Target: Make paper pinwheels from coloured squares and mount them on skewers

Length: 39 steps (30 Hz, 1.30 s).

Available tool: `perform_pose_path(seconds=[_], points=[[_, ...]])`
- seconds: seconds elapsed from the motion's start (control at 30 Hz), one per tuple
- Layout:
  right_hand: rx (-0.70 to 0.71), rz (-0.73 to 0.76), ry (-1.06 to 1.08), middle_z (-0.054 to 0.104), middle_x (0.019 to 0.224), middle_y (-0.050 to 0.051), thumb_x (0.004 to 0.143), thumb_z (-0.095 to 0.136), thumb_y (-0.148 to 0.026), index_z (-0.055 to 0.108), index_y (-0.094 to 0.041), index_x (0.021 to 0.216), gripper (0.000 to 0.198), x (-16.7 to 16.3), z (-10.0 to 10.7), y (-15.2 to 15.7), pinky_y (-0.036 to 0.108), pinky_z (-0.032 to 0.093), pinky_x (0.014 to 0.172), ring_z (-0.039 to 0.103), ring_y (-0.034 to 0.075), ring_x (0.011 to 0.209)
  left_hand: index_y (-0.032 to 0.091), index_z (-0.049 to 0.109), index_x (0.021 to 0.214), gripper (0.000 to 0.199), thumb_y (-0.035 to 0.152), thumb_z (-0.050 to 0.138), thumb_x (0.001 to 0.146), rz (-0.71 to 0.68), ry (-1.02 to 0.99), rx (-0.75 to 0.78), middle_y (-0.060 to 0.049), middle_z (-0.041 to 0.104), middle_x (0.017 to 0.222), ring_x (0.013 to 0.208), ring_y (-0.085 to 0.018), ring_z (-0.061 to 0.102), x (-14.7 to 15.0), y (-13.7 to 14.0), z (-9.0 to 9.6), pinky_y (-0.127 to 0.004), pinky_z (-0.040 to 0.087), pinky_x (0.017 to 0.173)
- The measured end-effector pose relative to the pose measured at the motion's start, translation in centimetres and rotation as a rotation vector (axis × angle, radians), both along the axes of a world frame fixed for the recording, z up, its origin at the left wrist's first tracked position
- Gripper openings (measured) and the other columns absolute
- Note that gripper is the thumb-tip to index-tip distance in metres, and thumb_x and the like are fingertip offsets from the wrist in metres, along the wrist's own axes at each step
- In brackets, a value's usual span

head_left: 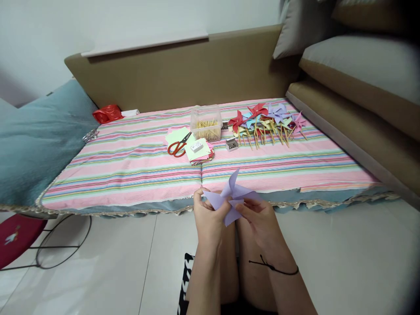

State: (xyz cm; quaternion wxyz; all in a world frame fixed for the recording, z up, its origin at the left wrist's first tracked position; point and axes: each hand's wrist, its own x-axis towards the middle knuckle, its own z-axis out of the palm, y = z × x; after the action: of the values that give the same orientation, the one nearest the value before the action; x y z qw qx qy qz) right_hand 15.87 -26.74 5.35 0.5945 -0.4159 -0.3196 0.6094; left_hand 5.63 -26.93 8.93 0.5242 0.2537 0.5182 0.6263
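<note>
A purple paper pinwheel (232,192), its blades folded toward the middle, is held between both hands above my knees. My left hand (210,214) grips it from the left, with the thumb pressed near its centre. From the right, my right hand (260,217) pinches a folded corner close to that same centre. Whether a pin is in the paper I cannot tell. Beyond the hands, a stack of coloured paper squares (201,155) lies on the striped sheet with a small box (197,147) on top. Orange-handled scissors (179,145) rest beside it.
A clear plastic box (206,124) holds thin wooden sticks. To its right are a small open box of pins (232,144) and a pile of finished pinwheels (265,120). A red plastic bag (107,113) lies far left; a red stool (19,238) stands on the floor.
</note>
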Motion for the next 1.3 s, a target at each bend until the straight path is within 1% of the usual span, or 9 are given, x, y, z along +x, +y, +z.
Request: perform_pose_path(seconds=[0.13, 0.23, 0.37, 0.43, 0.53, 0.67, 0.83, 1.07, 1.3], points=[[-0.075, -0.037, 0.08, 0.078, 0.079, 0.001, 0.056, 0.088, -0.031, 0.08, -0.026, 0.074, 0.02, -0.4, 0.2, -0.2, 0.03, 0.055, 0.073, 0.07, 0.018, 0.076, 0.022, 0.038, 0.089, 0.049, 0.017, 0.077, 0.06, -0.022, -0.012, -0.005, 0.011, 0.057, 0.055, 0.046, -0.005, 0.05, 0.0, -0.1, 0.0, -0.015, 0.04, 0.049], [-0.097, -0.117, 0.063, 0.077, 0.072, 0.001, 0.054, 0.089, -0.031, 0.079, -0.025, 0.066, 0.017, -0.6, 0.2, -0.2, 0.03, 0.055, 0.07, 0.068, 0.017, 0.069, 0.022, 0.039, 0.089, 0.05, 0.018, 0.079, 0.06, -0.031, -0.042, -0.014, 0.009, 0.06, 0.057, 0.049, -0.006, 0.053, 0.0, -0.2, 0.1, -0.015, 0.041, 0.052], [-0.113, -0.167, 0.042, 0.075, 0.068, 0.0, 0.053, 0.089, -0.034, 0.078, -0.024, 0.061, 0.017, -0.6, 0.2, -0.3, 0.028, 0.053, 0.064, 0.065, 0.015, 0.063, 0.022, 0.04, 0.09, 0.054, 0.016, 0.082, 0.057, -0.024, -0.096, -0.019, 0.008, 0.063, 0.058, 0.051, -0.007, 0.056, 0.2, -0.1, 0.0, -0.017, 0.043, 0.054], [-0.106, -0.168, 0.04, 0.074, 0.066, 0.0, 0.053, 0.089, -0.033, 0.078, -0.024, 0.061, 0.017, -0.6, 0.2, -0.3, 0.026, 0.053, 0.062, 0.064, 0.013, 0.061, 0.021, 0.04, 0.09, 0.054, 0.015, 0.082, 0.056, -0.009, -0.117, -0.014, 0.008, 0.062, 0.058, 0.05, -0.007, 0.056, 0.3, -0.1, 0.0, -0.017, 0.043, 0.054], [-0.078, -0.141, 0.036, 0.074, 0.067, 0.0, 0.053, 0.089, -0.031, 0.078, -0.024, 0.064, 0.018, -0.4, 0.4, -0.4, 0.028, 0.054, 0.061, 0.065, 0.015, 0.062, 0.021, 0.04, 0.086, 0.053, 0.015, 0.083, 0.055, 0.018, -0.141, 0.007, 0.009, 0.06, 0.056, 0.048, -0.006, 0.054, 0.4, 0.0, -0.1, -0.015, 0.041, 0.052], [-0.044, -0.105, 0.025, 0.076, 0.075, 0.001, 0.051, 0.089, -0.029, 0.079, -0.025, 0.071, 0.023, 0.2, 0.8, -0.3, 0.032, 0.057, 0.066, 0.068, 0.018, 0.069, 0.021, 0.039, 0.083, 0.052, 0.016, 0.084, 0.056, 0.071, -0.155, 0.016, 0.01, 0.057, 0.053, 0.045, -0.004, 0.051, 0.1, 0.0, 0.0, -0.015, 0.041, 0.051], [0.0, -0.076, -0.008, 0.074, 0.077, 0.0, 0.051, 0.087, -0.024, 0.079, -0.027, 0.073, 0.024, 0.6, 1.3, -0.3, 0.034, 0.058, 0.071, 0.069, 0.019, 0.074, 0.02, 0.041, 0.086, 0.051, 0.016, 0.084, 0.058, 0.113, -0.115, 0.026, 0.01, 0.059, 0.055, 0.047, -0.005, 0.054, -0.3, -0.2, 0.1, -0.016, 0.043, 0.053], [-0.065, -0.133, 0.012, 0.074, 0.072, 0.0, 0.045, 0.09, -0.023, 0.079, -0.025, 0.069, 0.026, 0.0, 1.4, -0.3, 0.03, 0.053, 0.064, 0.064, 0.016, 0.067, 0.022, 0.038, 0.085, 0.053, 0.017, 0.083, 0.057, 0.095, -0.107, 0.023, 0.011, 0.058, 0.051, 0.042, -0.004, 0.049, 0.2, -0.4, 0.3, -0.014, 0.04, 0.049], [-0.071, -0.156, 0.059, 0.072, 0.068, 0.0, 0.051, 0.088, -0.025, 0.078, -0.023, 0.066, 0.019, -0.3, 1.6, -0.5, 0.028, 0.049, 0.063, 0.061, 0.015, 0.066, 0.022, 0.038, 0.084, 0.053, 0.014, 0.082, 0.056, 0.084, -0.108, 0.037, 0.011, 0.059, 0.053, 0.046, -0.006, 0.054, 0.7, -0.6, 0.5, -0.015, 0.042, 0.051]])
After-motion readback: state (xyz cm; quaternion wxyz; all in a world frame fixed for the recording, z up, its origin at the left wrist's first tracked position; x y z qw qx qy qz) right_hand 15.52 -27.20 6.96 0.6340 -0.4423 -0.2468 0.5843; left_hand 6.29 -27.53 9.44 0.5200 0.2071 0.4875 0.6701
